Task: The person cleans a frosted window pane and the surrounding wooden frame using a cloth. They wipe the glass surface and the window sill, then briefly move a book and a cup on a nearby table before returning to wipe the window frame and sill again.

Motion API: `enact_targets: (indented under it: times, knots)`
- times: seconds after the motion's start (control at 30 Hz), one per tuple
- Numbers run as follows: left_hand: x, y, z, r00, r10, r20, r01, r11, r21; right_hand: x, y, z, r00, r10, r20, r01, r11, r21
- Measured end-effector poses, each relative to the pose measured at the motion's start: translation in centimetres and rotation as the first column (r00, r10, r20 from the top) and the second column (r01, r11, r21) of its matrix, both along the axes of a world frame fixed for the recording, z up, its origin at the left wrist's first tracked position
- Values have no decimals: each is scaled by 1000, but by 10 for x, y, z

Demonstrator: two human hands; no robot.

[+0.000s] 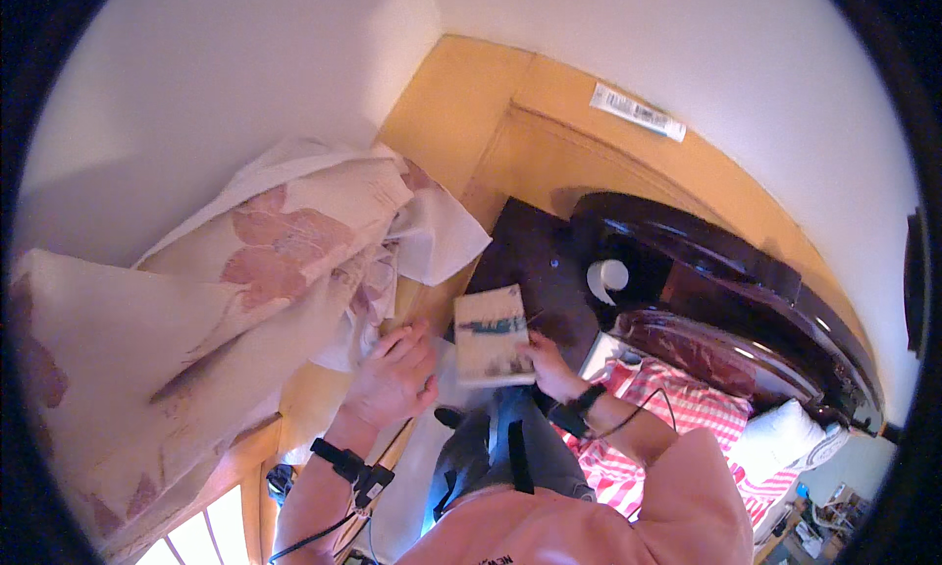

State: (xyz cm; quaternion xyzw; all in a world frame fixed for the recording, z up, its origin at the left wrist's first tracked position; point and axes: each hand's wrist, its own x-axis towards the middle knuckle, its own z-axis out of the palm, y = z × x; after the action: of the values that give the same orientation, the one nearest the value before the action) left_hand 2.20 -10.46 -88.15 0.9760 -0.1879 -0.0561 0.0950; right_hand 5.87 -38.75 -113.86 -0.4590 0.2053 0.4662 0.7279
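Observation:
My right hand [550, 366] grips the right edge of a book [489, 337] with a pale cover and a dark green band across it. The book lies in front of my body, above the dark trousers. My left hand [397, 370] is left of the book, apart from it, its fingers partly bent near the hanging end of a curtain [287, 248] with a reddish flower pattern. Whether those fingertips touch the cloth or the wooden sill cannot be told. No object shows in the left hand.
Beyond the book stands a dark, glossy wooden headboard [692, 234] with a white roll [609, 276] in its recess. Red-and-white checked bedding [692, 399] and a white pillow [780, 436] lie at the right. A white packet [637, 112] rests on the wooden ledge [563, 86] along the wall.

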Motion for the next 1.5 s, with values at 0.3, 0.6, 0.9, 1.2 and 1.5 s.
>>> enact_targets:
  times: [0.3,0.6,0.9,1.2,1.5]
  knots:
    - [-22,-79,30,788,555,-268,-615,687,-386,-41,-20,131,995,-94,25,88,977,195]
    - [-17,-28,-7,412,222,-884,-864,404,-301,11,3,29,922,-293,253,232,941,244]
    - [13,-19,-7,308,252,-917,-722,690,-52,178,93,-200,354,790,501,469,313,-826]
    - [22,-18,-12,408,95,-908,-602,776,-189,204,101,-237,257,913,317,465,171,-869]
    - [20,-14,-6,472,104,-875,-571,793,-213,131,82,-210,-249,825,507,128,547,-827]
